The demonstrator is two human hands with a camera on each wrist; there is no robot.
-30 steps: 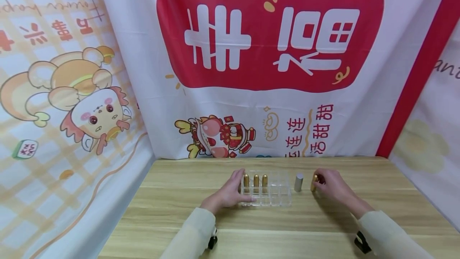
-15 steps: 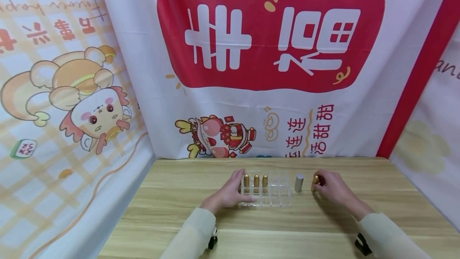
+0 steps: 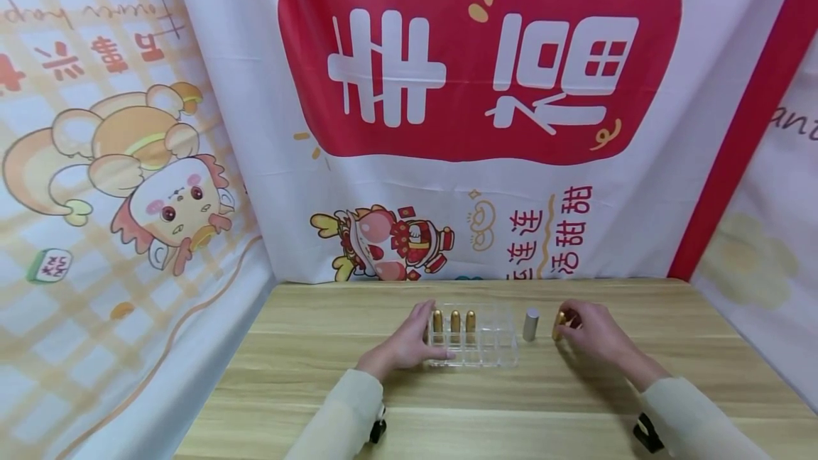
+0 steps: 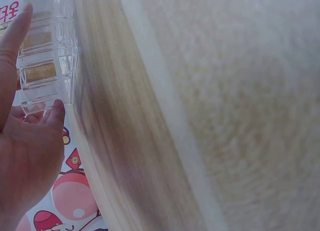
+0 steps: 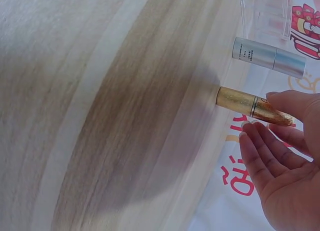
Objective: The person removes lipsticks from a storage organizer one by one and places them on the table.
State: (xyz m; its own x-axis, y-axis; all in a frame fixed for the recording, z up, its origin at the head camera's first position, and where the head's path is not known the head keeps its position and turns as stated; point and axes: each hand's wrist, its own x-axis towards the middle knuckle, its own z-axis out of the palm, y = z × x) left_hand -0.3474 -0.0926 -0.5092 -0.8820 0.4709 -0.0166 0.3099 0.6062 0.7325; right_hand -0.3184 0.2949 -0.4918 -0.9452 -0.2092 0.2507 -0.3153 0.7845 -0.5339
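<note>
My left hand [image 3: 409,343] grips the left end of a clear, divided lipstick organizer [image 3: 507,359], thumb at the near side and fingers behind the far corner. Three gold lipsticks [image 3: 455,321] stand upright in its back row, from the left end. To the right, my right hand [image 3: 593,329] pinches a gold bullet-shaped lipstick [image 5: 235,101] near its rounded top between thumb and fingers. Its flat base is at the tabletop. A silver lipstick tube [image 5: 270,58] with small dark print stands upright between that lipstick and the organizer.
The wood-grain table [image 3: 447,417] reaches back to a white cloth [image 3: 268,162] printed with a red panel and cartoon figures. A patterned cloth [image 3: 83,346] hangs along the left side. Another cloth [image 3: 767,289] closes off the right.
</note>
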